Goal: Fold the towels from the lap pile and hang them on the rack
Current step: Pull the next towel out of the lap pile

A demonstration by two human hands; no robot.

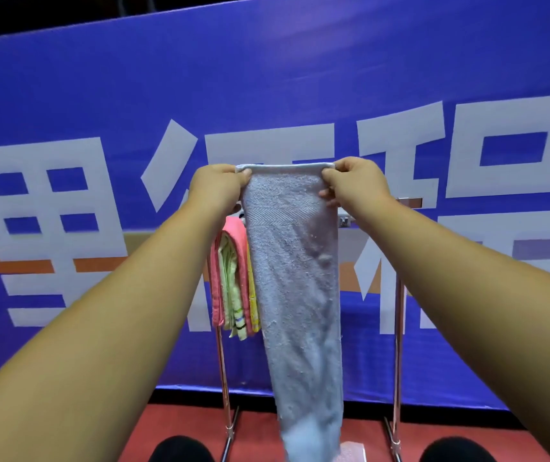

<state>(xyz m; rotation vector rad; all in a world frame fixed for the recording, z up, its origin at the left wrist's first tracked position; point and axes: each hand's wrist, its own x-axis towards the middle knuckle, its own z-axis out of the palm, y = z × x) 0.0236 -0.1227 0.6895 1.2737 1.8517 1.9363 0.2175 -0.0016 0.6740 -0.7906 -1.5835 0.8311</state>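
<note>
Grip: left hand [215, 186] and right hand [353, 181] are each pinching one top corner of the pale blue towel [293, 278], fingers curling round the cloth and holding its top edge taut between them.
Banner: a blue banner [100, 95] with large white characters is filling the view behind the grip.
Floor: red floor [180, 415] is showing far below the grip.
Rack: the metal rack [398, 328] is standing just behind and below the grip, its top rail mostly hiding behind the held cloth.
Pale blue towel: it is hanging straight down from the grip as a long narrow strip, seemingly folded lengthwise, and is not yet draping over the rail as far as can be told.
Hung towels: a pink towel [215, 295], a green striped towel [231, 288] and a yellow towel [252, 295] are hanging bunched together on the rail, just below the left hand.
Done: three towels appear to be hanging in place, and the fourth is looking folded.
Left: the held towel is waiting to go over the rail beside them, under the right hand.
Lap pile: it is sitting out of view, so what remains cannot be told.
</note>
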